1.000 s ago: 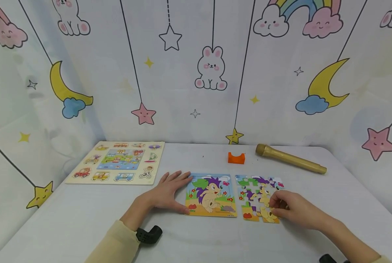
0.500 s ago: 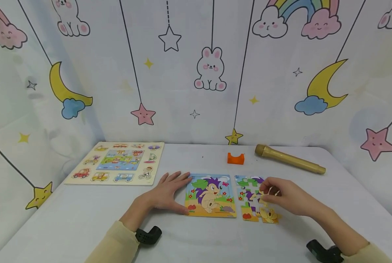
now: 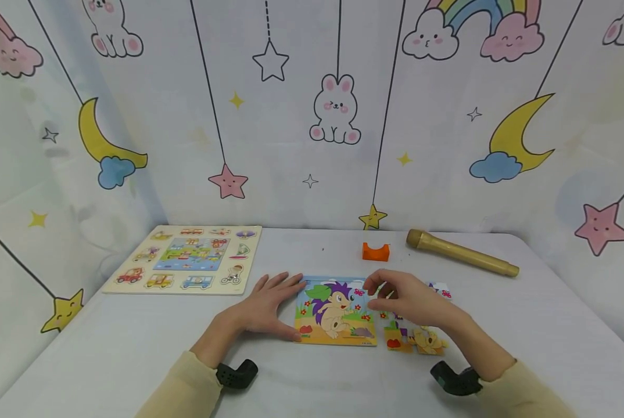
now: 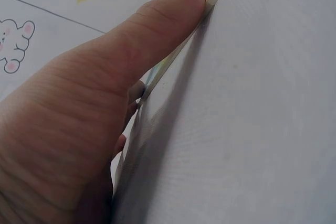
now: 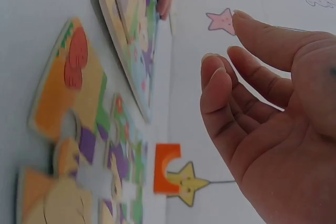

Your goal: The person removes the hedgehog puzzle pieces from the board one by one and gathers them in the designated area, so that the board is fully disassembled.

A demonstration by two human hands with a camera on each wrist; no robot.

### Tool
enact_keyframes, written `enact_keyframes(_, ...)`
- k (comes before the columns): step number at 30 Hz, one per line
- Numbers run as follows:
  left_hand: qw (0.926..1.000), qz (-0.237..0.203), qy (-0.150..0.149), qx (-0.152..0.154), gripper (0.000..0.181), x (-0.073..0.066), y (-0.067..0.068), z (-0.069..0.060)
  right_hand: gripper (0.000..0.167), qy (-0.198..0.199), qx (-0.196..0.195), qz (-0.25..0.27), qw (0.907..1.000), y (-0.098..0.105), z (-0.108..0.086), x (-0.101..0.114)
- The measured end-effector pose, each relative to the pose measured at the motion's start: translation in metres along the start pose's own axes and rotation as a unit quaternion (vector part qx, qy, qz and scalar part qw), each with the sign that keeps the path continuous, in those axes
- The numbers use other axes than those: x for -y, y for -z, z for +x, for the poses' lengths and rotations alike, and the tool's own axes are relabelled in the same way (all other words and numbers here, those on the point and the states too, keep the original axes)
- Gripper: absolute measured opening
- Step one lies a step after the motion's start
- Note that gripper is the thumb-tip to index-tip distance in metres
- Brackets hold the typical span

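A hedgehog picture board [image 3: 335, 334] lies flat in the middle of the table. My left hand [image 3: 262, 310] spans its left edge, thumb at the near corner and fingers at the far corner. The left wrist view shows that thumb [image 4: 157, 19] on the board's edge. My right hand [image 3: 413, 299] hovers over the board's right edge, fingers loosely bent. In the right wrist view, thumb and fingertips are apart and hold nothing. Beneath and right of it lie joined jigsaw pieces [image 3: 429, 341] of a similar hedgehog picture, with gaps between several; the hand hides part of them.
At the back left lies a cream vehicle puzzle board [image 3: 126, 285]. An orange notched block [image 3: 376, 252] and a gold microphone-shaped stick [image 3: 463, 252] lie along the back. A printed cloth [image 3: 270, 133] hangs behind the white table [image 3: 108, 354].
My right hand has moved left from the jigsaw pieces to the picture board's right edge, uncovering the pieces' right side. My left hand has stayed in place.
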State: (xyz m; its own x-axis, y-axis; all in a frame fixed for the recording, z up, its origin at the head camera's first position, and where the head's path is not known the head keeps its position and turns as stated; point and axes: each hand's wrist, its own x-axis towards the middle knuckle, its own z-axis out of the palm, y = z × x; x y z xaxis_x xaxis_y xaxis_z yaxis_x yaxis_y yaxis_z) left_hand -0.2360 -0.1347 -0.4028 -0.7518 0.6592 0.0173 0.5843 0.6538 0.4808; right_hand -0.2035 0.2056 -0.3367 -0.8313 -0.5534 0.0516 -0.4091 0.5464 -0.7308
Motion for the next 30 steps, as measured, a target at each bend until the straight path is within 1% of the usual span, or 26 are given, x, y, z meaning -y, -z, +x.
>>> enact_keyframes(5,1.0000,-0.001,0.003,0.000,0.105,0.000,0.000,0.000,0.032,-0.012,0.029,0.016,0.9994,-0.016,0.012,-0.004)
enact_keyframes(8,1.0000,0.000,0.004,0.002,0.106,0.000,0.000,0.000,0.035,-0.022,0.043,0.013,0.9987,-0.024,0.016,-0.006)
enact_keyframes(12,1.0000,0.002,0.007,0.003,0.106,0.000,0.000,0.000,0.037,-0.036,0.056,0.016,0.9976,-0.031,0.018,-0.008)
enact_keyframes(16,1.0000,0.004,0.008,0.003,0.106,0.001,-0.001,0.001,0.038,-0.047,0.061,0.016,0.9969,-0.035,0.019,-0.010)
enact_keyframes(22,0.9999,0.005,0.009,0.004,0.106,0.001,-0.001,0.001,0.040,-0.053,0.055,-0.009,0.9971,-0.038,0.018,-0.008)
enact_keyframes(30,0.9999,0.001,0.011,0.006,0.105,-0.001,0.000,0.001,0.039,-0.056,0.053,-0.069,0.9947,-0.041,0.019,-0.004)
